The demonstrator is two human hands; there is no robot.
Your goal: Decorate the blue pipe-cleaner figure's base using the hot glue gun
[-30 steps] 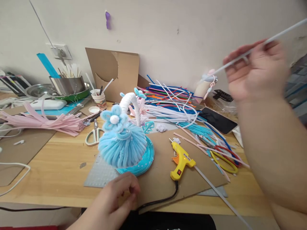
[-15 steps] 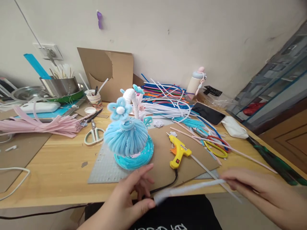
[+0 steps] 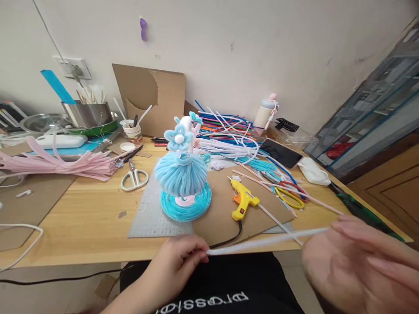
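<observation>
A white pipe cleaner (image 3: 268, 242) is stretched between my two hands just over the table's front edge. My left hand (image 3: 178, 264) pinches its left end between thumb and fingertips. At the right, my right hand (image 3: 363, 266) is closed on the other end, somewhat blurred, with its palm partly turned to me. Behind the left hand stands a blue fuzzy lamp-like craft (image 3: 181, 176) with a pleated shade, a flower and a round turquoise base (image 3: 193, 214). A yellow hot glue gun (image 3: 242, 199) lies beyond the pipe cleaner, a glue stick behind it.
Under the craft are a grey cutting mat (image 3: 147, 222) and cardboard (image 3: 218, 200). White-handled scissors (image 3: 134, 178) and pink pipe cleaners (image 3: 78, 163) lie left. Coloured pipe cleaners (image 3: 225, 126), a phone (image 3: 281, 152) and yellow-handled scissors (image 3: 290, 198) lie right.
My left hand has gone from spread fingers to pinching the pipe cleaner's end. My right hand has moved right and turned its palm up more. The view has shifted slightly.
</observation>
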